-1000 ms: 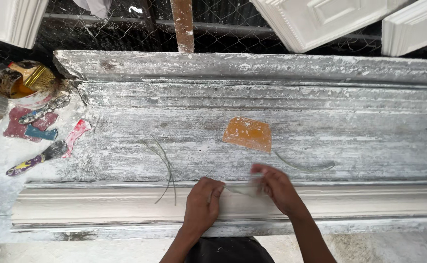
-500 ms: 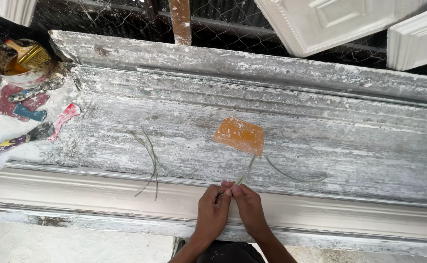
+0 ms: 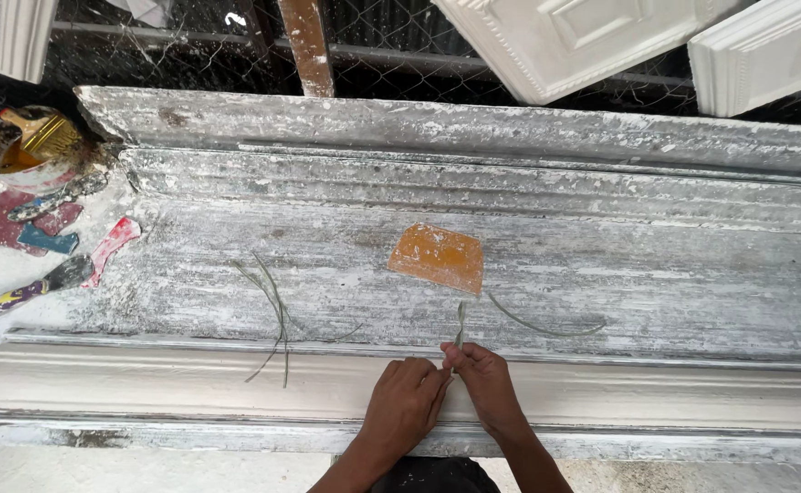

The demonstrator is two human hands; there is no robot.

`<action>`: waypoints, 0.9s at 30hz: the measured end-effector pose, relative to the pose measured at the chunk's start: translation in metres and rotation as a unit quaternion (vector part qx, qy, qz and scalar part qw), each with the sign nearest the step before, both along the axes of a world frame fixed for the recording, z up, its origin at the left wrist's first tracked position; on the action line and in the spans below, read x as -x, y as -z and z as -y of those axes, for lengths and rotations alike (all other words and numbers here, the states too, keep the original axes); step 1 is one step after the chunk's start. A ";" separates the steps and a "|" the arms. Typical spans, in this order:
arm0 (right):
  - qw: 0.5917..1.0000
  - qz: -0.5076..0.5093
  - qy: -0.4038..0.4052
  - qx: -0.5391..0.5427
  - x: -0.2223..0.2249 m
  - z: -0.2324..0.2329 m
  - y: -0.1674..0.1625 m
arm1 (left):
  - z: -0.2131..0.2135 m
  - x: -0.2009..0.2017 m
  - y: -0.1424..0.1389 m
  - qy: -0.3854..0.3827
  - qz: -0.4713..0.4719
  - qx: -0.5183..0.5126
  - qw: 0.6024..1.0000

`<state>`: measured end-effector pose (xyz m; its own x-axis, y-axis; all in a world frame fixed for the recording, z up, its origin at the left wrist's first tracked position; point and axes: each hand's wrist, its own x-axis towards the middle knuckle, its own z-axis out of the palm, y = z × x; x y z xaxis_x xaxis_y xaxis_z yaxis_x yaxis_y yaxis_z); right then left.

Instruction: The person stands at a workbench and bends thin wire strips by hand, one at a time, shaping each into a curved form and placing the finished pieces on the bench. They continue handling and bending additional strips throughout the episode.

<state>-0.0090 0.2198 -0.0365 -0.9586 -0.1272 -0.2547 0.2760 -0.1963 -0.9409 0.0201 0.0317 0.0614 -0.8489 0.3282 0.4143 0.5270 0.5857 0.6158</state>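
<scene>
One head camera, looking steeply down and close over the mould (image 3: 510,201), fence (image 3: 400,46) at twelve o'clock.

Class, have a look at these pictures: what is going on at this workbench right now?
A person's left hand and right hand meet at the near moulded edge of a long plaster-caked mould, pinching a thin green fibre strand between the fingertips. More strands lie to the left, one curved strand to the right. An orange scraper rests on the mould behind the hands.
</scene>
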 end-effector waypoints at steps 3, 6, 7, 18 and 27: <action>0.996 0.040 -0.068 -0.048 0.001 -0.008 -0.015 | 0.008 0.000 -0.010 0.038 -0.105 0.036 0.993; 0.979 0.075 -0.180 -0.057 0.005 -0.015 -0.025 | 0.016 0.002 -0.019 0.091 -0.193 0.087 0.973; 0.970 0.081 -0.223 -0.056 0.008 -0.018 -0.027 | 0.017 0.004 -0.021 0.118 -0.220 0.104 0.963; 0.877 -0.001 -0.453 -0.159 0.030 -0.039 -0.048 | 0.027 0.014 -0.029 0.222 -0.196 0.082 0.952; 0.939 -0.035 -0.321 -0.117 0.042 -0.023 -0.060 | 0.027 0.026 -0.013 0.089 -0.044 -0.040 0.994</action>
<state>-0.0509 0.2429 0.0237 -0.7189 -0.6331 -0.2871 0.2026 0.2042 -0.9577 -0.0055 0.0043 0.0745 -0.7395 0.4331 0.5153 0.6720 0.4300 0.6029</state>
